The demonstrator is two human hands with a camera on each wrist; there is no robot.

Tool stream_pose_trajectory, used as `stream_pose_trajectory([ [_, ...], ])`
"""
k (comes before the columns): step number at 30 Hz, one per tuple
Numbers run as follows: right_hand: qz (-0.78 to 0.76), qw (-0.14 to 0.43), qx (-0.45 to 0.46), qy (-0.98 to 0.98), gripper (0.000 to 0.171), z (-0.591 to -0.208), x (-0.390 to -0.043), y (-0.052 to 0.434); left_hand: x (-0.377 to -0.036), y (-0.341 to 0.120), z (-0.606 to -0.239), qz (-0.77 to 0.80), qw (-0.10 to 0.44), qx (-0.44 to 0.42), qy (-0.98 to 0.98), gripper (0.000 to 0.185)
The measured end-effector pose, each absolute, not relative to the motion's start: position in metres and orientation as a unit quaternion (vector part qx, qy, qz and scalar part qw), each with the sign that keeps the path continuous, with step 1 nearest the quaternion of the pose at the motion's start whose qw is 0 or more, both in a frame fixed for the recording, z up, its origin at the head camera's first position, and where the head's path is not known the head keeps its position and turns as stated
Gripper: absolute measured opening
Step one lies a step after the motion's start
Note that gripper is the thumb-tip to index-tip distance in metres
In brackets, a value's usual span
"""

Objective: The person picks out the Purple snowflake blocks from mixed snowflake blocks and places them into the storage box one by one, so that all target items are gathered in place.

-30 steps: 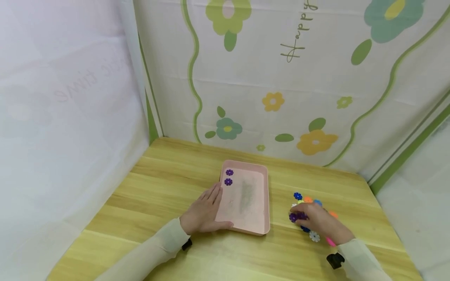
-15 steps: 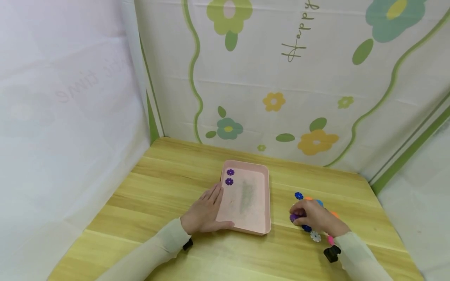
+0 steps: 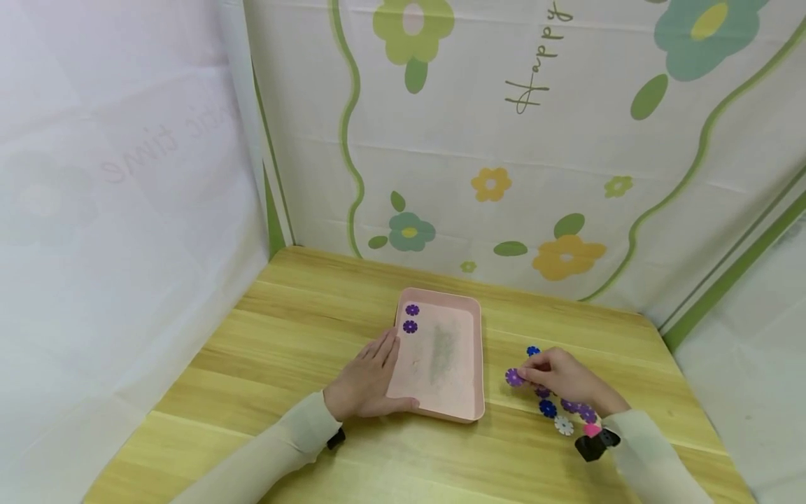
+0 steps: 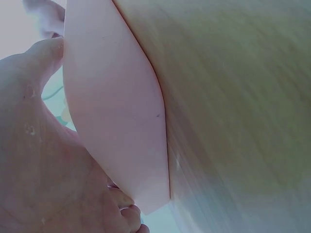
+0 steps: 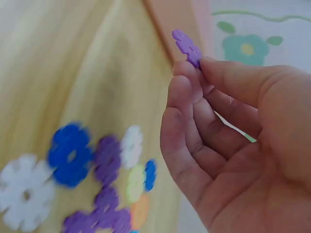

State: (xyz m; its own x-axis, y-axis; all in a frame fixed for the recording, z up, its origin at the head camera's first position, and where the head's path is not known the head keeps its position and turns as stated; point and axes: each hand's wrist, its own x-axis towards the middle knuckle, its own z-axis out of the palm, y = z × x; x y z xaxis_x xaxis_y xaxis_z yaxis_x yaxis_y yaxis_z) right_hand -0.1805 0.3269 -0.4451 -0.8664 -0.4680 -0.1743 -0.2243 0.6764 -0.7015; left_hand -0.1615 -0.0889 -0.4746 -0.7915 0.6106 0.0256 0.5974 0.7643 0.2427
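My right hand (image 3: pixel 554 374) pinches a purple flower piece (image 3: pixel 514 377) between thumb and fingers, lifted just right of the pink tray (image 3: pixel 469 413); the right wrist view shows the same piece (image 5: pixel 187 47) at my fingertips (image 5: pixel 182 77). Beneath that hand lies a pile of flower pieces (image 3: pixel 560 409), blue, purple and white (image 5: pixel 73 155). Two purple flower pieces (image 3: pixel 411 318) lie in the tray's far left corner. My left hand (image 3: pixel 368 381) rests flat on the tray's near left edge, its thumb along the front rim; the left wrist view shows the tray's side (image 4: pixel 121 121) against my palm.
The wooden table (image 3: pixel 283 336) is walled by flower-print cloth at the back (image 3: pixel 504 140) and plain white cloth at the left (image 3: pixel 126 175). A black wrist strap (image 3: pixel 595 442) sits on my right sleeve.
My right hand has lifted a purple flower piece out of the pile and moved it left toward the tray. The left hand has stayed on the tray.
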Motion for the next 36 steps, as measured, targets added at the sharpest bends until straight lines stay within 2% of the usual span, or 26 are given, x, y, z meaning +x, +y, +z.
stream_pose_trajectory([
  [9,-0.378,0.197,-0.152,0.892,0.028,-0.423,-0.203,0.273,-0.162,-0.090,-0.475,0.117,0.035,0.313,0.942,0.116],
  [15,-0.382,0.207,-0.163,0.886,0.024,-0.420,-0.223,0.224,-0.162,-0.089,-0.477,0.117,0.040,0.309,0.943,0.118],
  [25,-0.373,0.202,-0.149,0.893,0.021,-0.447,-0.254,0.157,-0.162,-0.089,-0.472,0.115,0.037,0.314,0.942,0.116],
  [36,-0.378,0.202,-0.087,0.899,0.026,-0.467,-0.259,0.126,-0.163,-0.089,-0.475,0.116,0.039,0.310,0.943,0.119],
])
